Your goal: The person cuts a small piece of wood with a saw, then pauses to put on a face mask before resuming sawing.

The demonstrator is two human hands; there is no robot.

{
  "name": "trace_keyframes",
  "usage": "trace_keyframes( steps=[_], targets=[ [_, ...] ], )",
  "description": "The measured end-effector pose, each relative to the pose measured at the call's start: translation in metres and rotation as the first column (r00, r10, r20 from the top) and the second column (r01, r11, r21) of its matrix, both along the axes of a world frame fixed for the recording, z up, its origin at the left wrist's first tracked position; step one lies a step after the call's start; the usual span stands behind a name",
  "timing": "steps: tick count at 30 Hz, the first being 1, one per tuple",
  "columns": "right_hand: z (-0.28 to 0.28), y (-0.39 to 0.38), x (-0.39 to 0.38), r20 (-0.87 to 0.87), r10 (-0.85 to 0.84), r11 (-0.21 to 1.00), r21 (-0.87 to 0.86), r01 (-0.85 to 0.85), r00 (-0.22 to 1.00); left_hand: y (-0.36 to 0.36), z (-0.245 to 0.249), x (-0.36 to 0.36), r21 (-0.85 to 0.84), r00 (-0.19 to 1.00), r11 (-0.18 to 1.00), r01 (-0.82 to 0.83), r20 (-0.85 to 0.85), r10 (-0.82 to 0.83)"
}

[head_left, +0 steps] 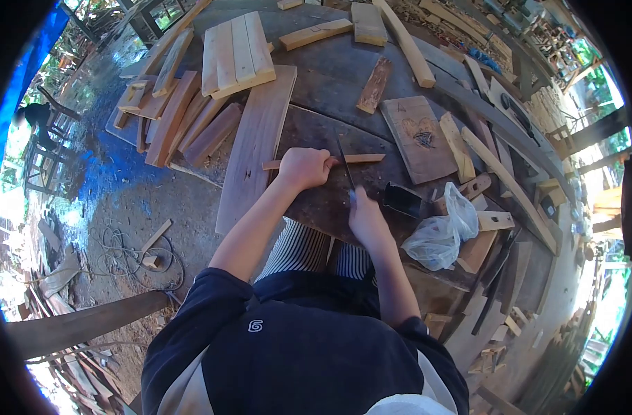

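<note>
My left hand (304,169) is closed around a narrow wooden strip (363,158) that lies crosswise over the dark workbench (316,204). The strip's left end rests by a long plank (259,138). My right hand (365,211) is closed on the near end of a thin, dark, blade-like tool (344,164). Its blade points away from me and crosses the strip just right of my left fingers. I cannot tell whether the tool is a saw, a knife or a file. A black box-shaped object (402,200) sits right of my right hand.
A clear plastic bag (440,232) lies right of my right arm. Beyond it are a board with a small pile of nails (407,131) and long wooden bars (506,183). A slatted panel (236,55) and several wood pieces (174,117) lie at the left. Cord (139,252) coils on the floor.
</note>
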State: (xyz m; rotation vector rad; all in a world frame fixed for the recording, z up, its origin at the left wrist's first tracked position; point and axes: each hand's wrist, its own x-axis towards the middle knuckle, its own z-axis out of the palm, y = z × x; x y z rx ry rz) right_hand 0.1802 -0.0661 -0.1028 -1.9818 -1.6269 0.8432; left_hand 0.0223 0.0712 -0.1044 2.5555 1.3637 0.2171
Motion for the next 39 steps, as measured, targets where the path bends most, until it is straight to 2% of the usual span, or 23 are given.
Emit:
trace_keyframes(
  steps=[3, 5, 10, 12, 13, 15, 17, 19, 22, 25, 28, 32, 34, 37, 39],
  targets=[
    [-0.007, 0.046, -0.011, 0.042, -0.024, 0.999, 0.023, 0.023, 0.999, 0.0, 0.001, 0.0, -0.008, 1.0, 1.0, -0.005, -0.002, 0.005],
    [-0.009, 0.045, -0.014, 0.056, -0.052, 0.998, 0.027, 0.05, 0.997, 0.001, 0.001, 0.001, -0.018, 0.998, 0.998, -0.062, 0.028, 0.062],
    [0.01, -0.033, -0.003, -0.016, -0.047, 0.999, -0.004, 0.047, 0.999, 0.002, 0.0, 0.001, -0.027, 0.997, 0.998, -0.062, 0.042, 0.063],
    [0.015, -0.06, 0.001, -0.038, -0.06, 0.995, -0.082, 0.056, 0.997, 0.002, 0.0, 0.0, -0.038, 0.997, 0.997, -0.064, 0.038, 0.066],
    [0.013, -0.059, 0.0, -0.038, -0.064, 0.994, -0.097, 0.06, 0.997, 0.001, -0.001, 0.0, -0.011, 0.998, 0.999, -0.054, 0.039, 0.054],
    [0.005, -0.038, 0.001, -0.044, -0.042, 0.999, -0.01, 0.041, 0.998, 0.0, -0.005, 0.0, 0.009, 0.999, 0.999, -0.032, 0.039, 0.032],
    [-0.012, 0.01, -0.003, -0.02, -0.017, 0.998, 0.061, 0.018, 1.0, 0.0, -0.007, -0.001, 0.042, 0.999, 0.999, -0.009, 0.052, 0.007],
    [-0.009, 0.05, -0.01, 0.077, -0.03, 1.0, -0.002, 0.03, 0.997, 0.001, -0.009, -0.001, 0.037, 0.998, 0.999, -0.016, 0.065, 0.013],
    [0.004, 0.039, -0.01, 0.074, -0.027, 0.998, -0.051, 0.03, 0.997, 0.0, -0.004, -0.002, 0.021, 0.998, 0.999, -0.033, 0.058, 0.032],
    [0.023, -0.023, 0.0, 0.031, -0.008, 0.997, -0.081, 0.011, 0.999, 0.0, -0.001, -0.003, 0.013, 0.999, 0.999, -0.035, 0.039, 0.034],
    [0.032, -0.045, 0.006, 0.042, -0.009, 0.991, -0.13, 0.014, 0.999, 0.001, -0.007, -0.004, -0.001, 0.999, 1.0, -0.024, 0.049, 0.024],
    [-0.003, 0.017, -0.005, 0.01, -0.016, 1.0, -0.006, 0.016, 1.0, 0.004, -0.009, -0.003, -0.001, 0.999, 1.0, -0.018, 0.045, 0.018],
    [-0.009, 0.05, -0.016, 0.105, -0.034, 0.999, -0.017, 0.036, 0.994, 0.006, -0.008, -0.003, -0.008, 0.998, 0.999, -0.04, 0.057, 0.04],
    [-0.005, 0.04, -0.015, 0.076, -0.027, 1.0, 0.002, 0.027, 0.997, 0.004, -0.006, -0.005, -0.025, 0.997, 0.998, -0.06, 0.047, 0.061],
    [0.013, 0.001, -0.009, 0.061, -0.018, 0.999, -0.026, 0.019, 0.998, 0.005, -0.005, -0.004, -0.03, 0.997, 0.998, -0.057, 0.049, 0.059]
  ],
)
